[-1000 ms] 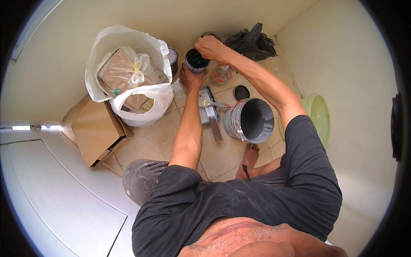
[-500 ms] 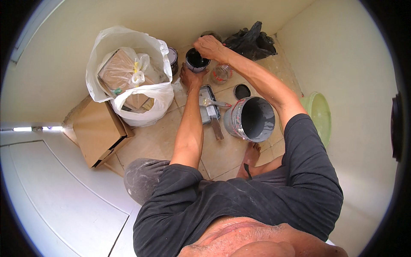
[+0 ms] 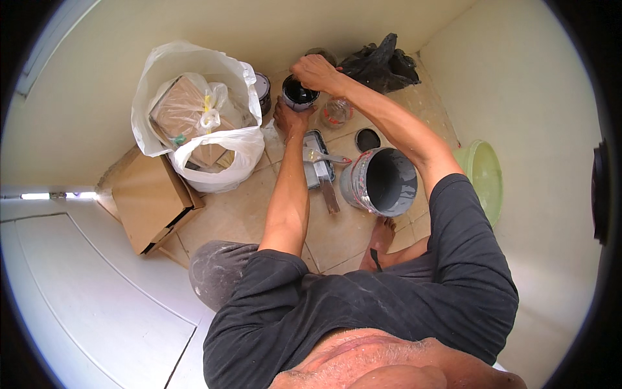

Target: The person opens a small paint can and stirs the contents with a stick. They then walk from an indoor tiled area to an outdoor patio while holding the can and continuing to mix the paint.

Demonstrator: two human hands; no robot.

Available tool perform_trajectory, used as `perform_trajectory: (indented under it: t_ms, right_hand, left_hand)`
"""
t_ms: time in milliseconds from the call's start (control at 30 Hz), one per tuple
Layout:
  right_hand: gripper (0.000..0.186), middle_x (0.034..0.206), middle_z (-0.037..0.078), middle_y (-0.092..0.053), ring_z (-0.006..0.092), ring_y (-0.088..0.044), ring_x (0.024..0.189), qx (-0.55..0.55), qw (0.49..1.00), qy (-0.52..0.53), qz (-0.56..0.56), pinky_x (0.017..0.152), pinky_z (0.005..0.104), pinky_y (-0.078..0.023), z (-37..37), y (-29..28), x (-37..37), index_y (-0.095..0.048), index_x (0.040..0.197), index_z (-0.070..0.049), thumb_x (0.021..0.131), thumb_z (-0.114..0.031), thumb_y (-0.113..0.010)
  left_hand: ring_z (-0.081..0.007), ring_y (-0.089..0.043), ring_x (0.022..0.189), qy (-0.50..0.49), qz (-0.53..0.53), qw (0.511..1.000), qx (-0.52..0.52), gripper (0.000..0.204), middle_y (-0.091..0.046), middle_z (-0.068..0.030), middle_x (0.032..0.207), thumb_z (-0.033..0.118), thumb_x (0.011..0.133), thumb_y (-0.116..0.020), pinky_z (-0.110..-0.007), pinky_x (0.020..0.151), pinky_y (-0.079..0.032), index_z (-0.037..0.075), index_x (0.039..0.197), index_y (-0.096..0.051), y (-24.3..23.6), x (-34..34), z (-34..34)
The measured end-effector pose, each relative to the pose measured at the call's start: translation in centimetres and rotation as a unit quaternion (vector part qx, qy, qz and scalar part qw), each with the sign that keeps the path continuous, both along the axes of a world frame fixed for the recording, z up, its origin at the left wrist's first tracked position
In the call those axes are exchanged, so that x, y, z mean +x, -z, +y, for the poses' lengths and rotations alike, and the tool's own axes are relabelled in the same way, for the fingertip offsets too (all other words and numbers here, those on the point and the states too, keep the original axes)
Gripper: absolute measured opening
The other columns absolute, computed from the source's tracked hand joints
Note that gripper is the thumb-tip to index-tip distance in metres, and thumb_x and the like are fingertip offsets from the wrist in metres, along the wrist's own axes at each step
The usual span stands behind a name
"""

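Observation:
A small can of dark paint (image 3: 302,102) stands on the tiled floor by the far wall. My left hand (image 3: 293,118) is closed round its near left side. Over the can's open top is my right hand (image 3: 315,72), fingers curled in a pinch; what they hold, if anything, is hidden from this view. Just right of the can sits a clear jar (image 3: 337,114), with a round black lid (image 3: 367,140) nearer to me. A paint tray (image 3: 317,140) lies below the can, with a paintbrush (image 3: 332,157) across it and a brown-handled tool (image 3: 329,196) beside that.
A grey-coated bucket (image 3: 355,185) stands right of the tray. To the left are another can (image 3: 262,86), a large white plastic bag (image 3: 241,150) with wrapped boxes, and a cardboard box (image 3: 146,204). A black plastic bag (image 3: 382,65) and green basin (image 3: 486,178) are at right.
My right hand has shifted very slightly left over the can. My left hand keeps its hold, and the things on the floor stay in place.

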State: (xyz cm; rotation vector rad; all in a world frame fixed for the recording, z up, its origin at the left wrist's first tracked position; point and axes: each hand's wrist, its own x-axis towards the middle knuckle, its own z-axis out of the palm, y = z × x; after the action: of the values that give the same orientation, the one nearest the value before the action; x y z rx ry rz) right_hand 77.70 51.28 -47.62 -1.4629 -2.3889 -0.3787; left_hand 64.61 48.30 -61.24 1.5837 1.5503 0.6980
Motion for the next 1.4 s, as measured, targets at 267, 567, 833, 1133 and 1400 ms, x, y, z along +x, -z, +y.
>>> perform_trajectory:
  t_ms: [267, 567, 833, 1133, 1400]
  right_hand:
    - [0.010, 0.073, 0.019, -0.066, 0.0388, -0.069, 0.075, -0.113, 0.990, 0.011, -0.080, 0.066, 0.0486, -0.055, 0.2, -1.4, 0.5, -0.067, 0.077, -0.001, 0.072, -0.011, -0.067]
    - [0.014, 0.088, 0.011, -0.065, 0.0340, -0.068, 0.088, -0.004, 0.998, 0.035, -0.052, 0.075, 0.0451, -0.054, 0.7, 1.6, 0.2, -0.066, 0.086, -0.007, 0.076, -0.016, -0.069]
    - [0.013, 0.089, 0.012, -0.063, 0.0319, -0.067, 0.092, -0.041, 0.996, 0.031, -0.076, 0.076, 0.0450, -0.053, 1.4, 6.2, 7.6, -0.064, 0.086, -0.007, 0.076, -0.015, -0.069]
    - [0.023, 0.092, 0.017, -0.065, 0.0387, -0.066, 0.094, -0.052, 0.996, 0.065, -0.005, 0.078, 0.0479, -0.054, 1.2, -0.8, 0.5, -0.062, 0.091, -0.001, 0.072, -0.011, -0.069]
    - [0.021, 0.091, 0.022, -0.068, 0.0421, -0.067, 0.090, -0.081, 0.996, 0.022, -0.019, 0.074, 0.0494, -0.055, -0.5, -6.5, 1.2, -0.063, 0.085, 0.001, 0.068, -0.009, -0.071]
  left_hand:
    - [-0.0407, -0.037, 0.141, 0.004, -0.005, 1.000, 0.015, 0.124, -0.042, -0.0200, 0.151, 0.049, 0.053, -0.094, -0.055, 0.114, -0.032, 0.005, 0.151, -0.032, 0.5, -0.1, 0.4]
    - [-0.0418, -0.037, 0.140, 0.024, 0.015, 0.999, 0.022, 0.124, -0.043, -0.0233, 0.149, 0.050, 0.054, -0.093, -0.053, 0.115, -0.032, 0.002, 0.151, -0.031, 0.8, 0.0, 0.4]
    - [-0.0433, -0.039, 0.138, 0.093, -0.061, 0.993, 0.035, 0.124, -0.045, -0.0256, 0.146, 0.048, 0.051, -0.095, -0.051, 0.115, -0.033, 0.000, 0.148, -0.035, 1.4, 3.1, -0.6]
    - [-0.0420, -0.056, 0.123, 0.070, -0.130, 0.985, 0.094, 0.108, -0.060, -0.0264, 0.130, 0.040, 0.047, -0.098, -0.049, 0.108, -0.041, -0.002, 0.135, -0.051, 4.0, 0.1, 2.5]
    - [-0.0387, -0.065, 0.110, 0.052, -0.100, 0.987, 0.113, 0.095, -0.069, -0.0204, 0.118, 0.033, 0.045, -0.099, -0.046, 0.099, -0.048, 0.001, 0.125, -0.059, 2.7, 0.0, 1.9]
